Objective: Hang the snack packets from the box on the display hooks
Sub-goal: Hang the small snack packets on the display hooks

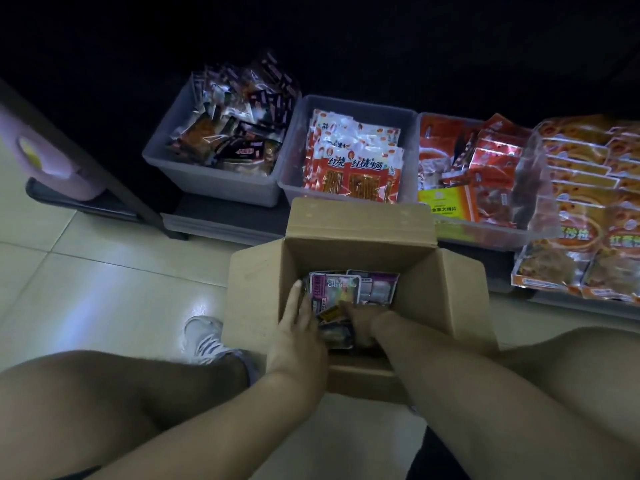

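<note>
Nearest the camera, both my bare forearms reach forward and down between my knees into the open cardboard box (433,285) standing on the tiled floor (104,271). My left hand (298,327) lies with fingers straight and together, palm turned inward against the stack of snack packets (341,289) at the box's left inner wall; it touches the stack but curls round nothing. My right hand (360,322) is plunged into the packets at the near side, its fingers buried among them; I cannot tell whether it grips one.

I note the packets sit low in the box, stacked on edge and leaning. The front purple-and-pink one faces up toward me, its long axis running away from me toward the far wall. A second pale purple packet (377,289) lies just beside it on the right, likewise oriented.

Left of the box, a white shoe (204,337) rests on the floor.

Beyond the box's upright far flap, three grey bins (221,181) stand side by side, holding dark packets, red-and-white packets (353,168) and red packets. Further right, orange packs (588,202) are stacked in rows.
</note>
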